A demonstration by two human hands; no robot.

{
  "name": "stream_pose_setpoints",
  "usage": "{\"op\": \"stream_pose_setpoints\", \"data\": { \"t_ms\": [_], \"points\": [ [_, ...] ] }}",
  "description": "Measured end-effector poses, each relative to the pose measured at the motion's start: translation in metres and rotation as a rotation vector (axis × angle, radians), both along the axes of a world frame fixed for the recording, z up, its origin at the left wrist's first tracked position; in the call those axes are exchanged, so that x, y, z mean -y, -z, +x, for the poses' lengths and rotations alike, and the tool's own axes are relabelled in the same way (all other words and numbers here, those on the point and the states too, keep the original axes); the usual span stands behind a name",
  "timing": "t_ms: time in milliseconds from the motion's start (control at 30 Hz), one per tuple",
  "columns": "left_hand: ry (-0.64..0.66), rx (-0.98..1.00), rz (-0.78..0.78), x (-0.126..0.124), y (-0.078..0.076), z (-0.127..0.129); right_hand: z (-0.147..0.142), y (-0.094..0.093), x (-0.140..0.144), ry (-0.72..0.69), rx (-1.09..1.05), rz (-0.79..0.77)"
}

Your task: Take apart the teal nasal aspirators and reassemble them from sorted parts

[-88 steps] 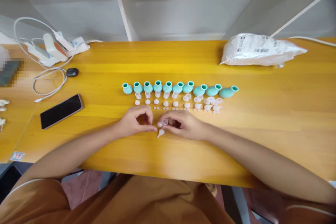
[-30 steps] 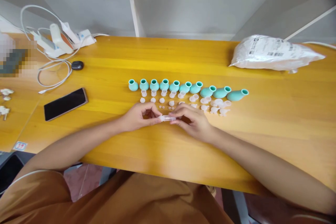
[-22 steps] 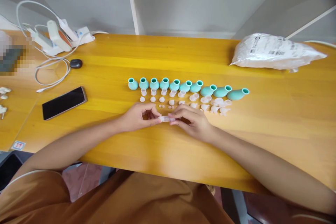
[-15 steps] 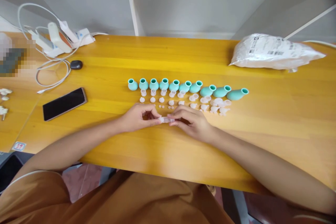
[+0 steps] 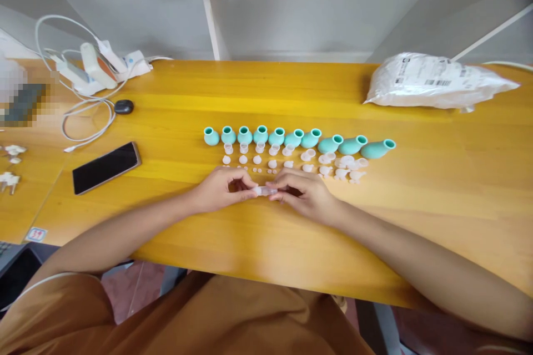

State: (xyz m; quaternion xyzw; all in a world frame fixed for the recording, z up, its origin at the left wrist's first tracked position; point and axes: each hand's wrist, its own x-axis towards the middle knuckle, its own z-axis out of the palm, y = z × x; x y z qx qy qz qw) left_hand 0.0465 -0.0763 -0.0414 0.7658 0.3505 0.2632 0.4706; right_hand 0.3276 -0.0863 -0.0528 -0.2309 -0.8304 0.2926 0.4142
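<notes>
Between my two hands is a small clear plastic tube-like piece (image 5: 266, 191) with a whitish left end. My left hand (image 5: 222, 189) pinches that whitish end, while my right hand (image 5: 306, 194) pinches the clear right end. Just beyond my fingers lie rows of small translucent plastic parts: clear cup-like pieces (image 5: 273, 150), whitish round caps (image 5: 257, 160) and tiny discs (image 5: 255, 170). Behind these stands a row of several teal rubber bulbs (image 5: 260, 134) with open necks, those on the right leaning over. My hands hide some of the tiny parts.
A phone (image 5: 107, 168) lies at the left, with a black earbud-like case (image 5: 124, 106), a white cable (image 5: 89, 138) and a power strip with chargers (image 5: 97, 66) behind it. A stuffed plastic bag (image 5: 433, 82) lies back right. Small white pieces (image 5: 9, 178) are at far left.
The camera view has shifted slightly. Both hands keep their pinch on the small clear piece, with hardly any visible movement.
</notes>
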Motion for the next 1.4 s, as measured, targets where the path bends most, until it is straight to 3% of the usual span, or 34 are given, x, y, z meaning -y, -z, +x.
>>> {"op": "stream_pose_setpoints", "data": {
  "t_ms": [467, 733, 1167, 1400],
  "points": [
    [-0.016, -0.022, -0.001, 0.000, 0.002, 0.001, -0.001, 0.002, 0.000, 0.010, 0.015, 0.016],
    [0.044, 0.076, -0.031, -0.002, -0.008, 0.003, -0.001, 0.003, 0.002, -0.006, 0.059, 0.097],
    [0.100, 0.005, 0.071, -0.004, -0.010, 0.000, -0.001, 0.003, 0.006, 0.020, 0.167, 0.076],
    [0.093, 0.064, 0.027, 0.003, -0.012, 0.003, -0.003, -0.001, 0.008, 0.009, 0.201, 0.034]
  ]
}}
